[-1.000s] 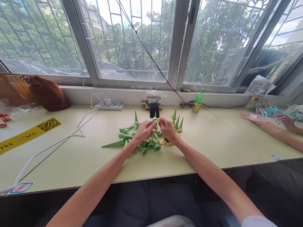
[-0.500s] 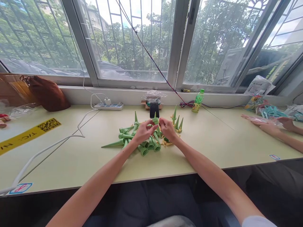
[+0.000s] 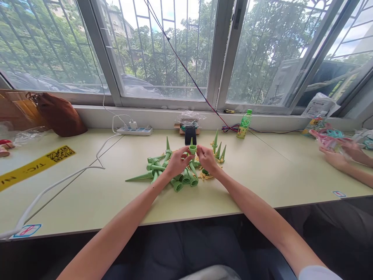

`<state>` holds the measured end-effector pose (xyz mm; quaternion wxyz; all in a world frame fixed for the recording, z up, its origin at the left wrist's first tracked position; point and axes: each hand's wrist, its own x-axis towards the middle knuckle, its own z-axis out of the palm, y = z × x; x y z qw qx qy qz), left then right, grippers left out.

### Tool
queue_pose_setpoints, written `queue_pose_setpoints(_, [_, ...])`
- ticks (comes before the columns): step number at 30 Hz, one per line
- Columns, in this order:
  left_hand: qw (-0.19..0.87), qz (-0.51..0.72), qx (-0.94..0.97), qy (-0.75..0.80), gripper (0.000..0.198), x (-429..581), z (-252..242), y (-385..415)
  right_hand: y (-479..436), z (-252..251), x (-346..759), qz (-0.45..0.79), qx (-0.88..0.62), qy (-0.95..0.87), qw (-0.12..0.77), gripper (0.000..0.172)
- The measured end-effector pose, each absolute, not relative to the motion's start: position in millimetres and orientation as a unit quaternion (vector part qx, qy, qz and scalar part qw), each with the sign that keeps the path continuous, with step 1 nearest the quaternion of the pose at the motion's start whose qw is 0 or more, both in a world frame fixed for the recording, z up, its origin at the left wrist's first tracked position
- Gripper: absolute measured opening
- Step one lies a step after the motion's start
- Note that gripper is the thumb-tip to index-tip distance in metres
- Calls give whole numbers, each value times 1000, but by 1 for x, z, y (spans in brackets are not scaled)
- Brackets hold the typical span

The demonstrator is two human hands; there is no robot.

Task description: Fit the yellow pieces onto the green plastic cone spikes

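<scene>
My left hand and my right hand meet above a heap of green plastic cone spikes on the pale table. Both pinch one green spike, held with its open round end facing up between the fingertips. Small yellow pieces lie scattered under my right hand. Three green spikes stand upright just right of my hands.
A black phone leans at the window sill behind the heap, a green bottle to its right. A white power strip and cable run left. A brown bag sits far left. Another person's hands handle a clear packet at the right.
The spike in my fingers has turned so its open end now faces up. The other person's hands have lifted their packet off the table.
</scene>
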<state>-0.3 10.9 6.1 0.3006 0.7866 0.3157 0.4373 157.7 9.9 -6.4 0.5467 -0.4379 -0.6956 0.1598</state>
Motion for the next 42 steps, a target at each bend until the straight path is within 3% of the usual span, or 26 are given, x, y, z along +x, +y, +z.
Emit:
queue_pose_setpoints(5, [245, 443, 806, 306, 34, -2, 6, 11, 10, -7, 158, 171, -435, -695, 546, 47])
queue_pose_setpoints(13, [268, 456, 806, 265, 33, -2, 8, 8, 8, -4, 157, 176, -439, -698, 538, 47])
queue_pose_setpoints(23, [197, 485, 814, 251, 34, -2, 8, 6, 10, -5, 156, 152, -436, -699, 546, 47])
queue_pose_setpoints(30, [226, 483, 817, 221, 44, -5, 8, 5, 8, -4, 155, 150, -430, -700, 551, 45])
queue_pose_setpoints(37, [250, 494, 803, 222, 40, -5, 8, 9, 7, -4, 155, 146, -425, -702, 551, 45])
queue_pose_setpoints(42, [190, 481, 815, 263, 40, -7, 11, 7, 8, -3, 154, 141, -429, -706, 546, 45])
